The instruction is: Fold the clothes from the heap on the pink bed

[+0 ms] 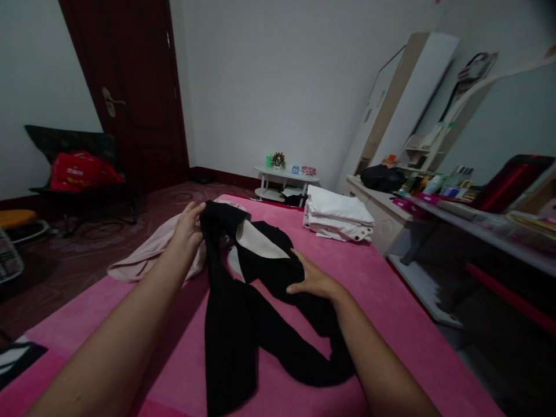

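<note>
A black garment (243,324) with a pale lining (259,242) lies spread on the pink bed cover (382,278). My left hand (187,227) is closed on the garment's far top edge, fingers wrapped over the cloth. My right hand (313,280) lies on the garment's middle, fingers pressed flat on the black fabric. A pale pink garment (147,255) lies under and left of the black one, hanging off the bed's far left edge.
A stack of folded white cloth (337,214) sits at the bed's far right corner. A cluttered desk (434,202) runs along the right. A small white table (286,174) stands by the far wall, a dark door (130,87) at left, a red bag (82,171) on a chair.
</note>
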Demonstrator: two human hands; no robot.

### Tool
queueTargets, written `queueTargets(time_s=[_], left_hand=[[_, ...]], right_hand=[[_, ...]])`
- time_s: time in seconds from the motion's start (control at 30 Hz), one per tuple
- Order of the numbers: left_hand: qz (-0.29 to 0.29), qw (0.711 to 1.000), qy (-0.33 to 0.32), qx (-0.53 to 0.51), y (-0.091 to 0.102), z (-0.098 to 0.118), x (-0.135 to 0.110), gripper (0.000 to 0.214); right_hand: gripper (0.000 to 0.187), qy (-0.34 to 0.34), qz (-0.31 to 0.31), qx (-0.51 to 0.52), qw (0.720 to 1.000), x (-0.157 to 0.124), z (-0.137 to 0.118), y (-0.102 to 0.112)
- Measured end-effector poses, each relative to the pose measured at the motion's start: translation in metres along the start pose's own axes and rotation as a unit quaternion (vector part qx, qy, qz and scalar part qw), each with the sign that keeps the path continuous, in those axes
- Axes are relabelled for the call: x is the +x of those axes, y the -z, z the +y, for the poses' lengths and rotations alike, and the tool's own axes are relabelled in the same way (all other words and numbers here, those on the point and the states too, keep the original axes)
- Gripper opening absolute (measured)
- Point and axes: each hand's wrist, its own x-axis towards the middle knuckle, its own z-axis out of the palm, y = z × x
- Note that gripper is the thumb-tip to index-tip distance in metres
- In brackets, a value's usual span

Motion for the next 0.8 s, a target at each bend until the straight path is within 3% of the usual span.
queueTargets(time_s=[0.07, 0.2, 0.3, 0.37, 0.43, 0.57, 0.67, 0.73, 0.8], left_hand=[[0.007, 0.999, -0.003, 0.038, 0.001, -0.015, 0.000, 0.062], [-0.075, 0.965, -0.087, 0.237, 0.001, -0.039, -0.005, 0.070], [-0.126, 0.955, -0.067, 0.261, -0.001, -0.040, -0.010, 0.061], [-0.114, 0.966, -0.079, 0.220, -0.005, -0.029, -0.015, 0.053], [-0.077, 0.974, -0.139, 0.163, -0.012, -0.010, -0.021, 0.048], [0.007, 0.951, -0.293, 0.100, -0.028, 0.039, -0.047, 0.041], [0.080, 0.897, -0.425, 0.097, -0.034, 0.071, -0.073, 0.040], [0.115, 0.850, -0.505, 0.096, -0.034, 0.088, -0.090, 0.044], [0.142, 0.815, -0.552, 0.101, -0.031, 0.100, -0.102, 0.047]], right_hand=[[0.092, 0.003, 0.012, 0.016, 1.000, 0.001, 0.007, -0.009], [0.056, -0.005, 0.064, 0.031, 0.997, 0.005, -0.001, -0.007], [0.043, 0.013, 0.095, 0.025, 0.995, 0.000, -0.022, 0.023], [0.040, 0.033, 0.166, 0.017, 0.985, -0.010, -0.038, 0.053], [0.040, 0.046, 0.252, -0.002, 0.967, -0.024, -0.054, 0.083], [0.028, 0.096, 0.388, -0.060, 0.915, -0.053, -0.082, 0.113], [0.018, 0.153, 0.469, -0.092, 0.865, -0.069, -0.110, 0.110], [0.019, 0.208, 0.544, -0.104, 0.806, -0.077, -0.132, 0.104], [0.016, 0.243, 0.634, -0.094, 0.728, -0.084, -0.150, 0.100]])
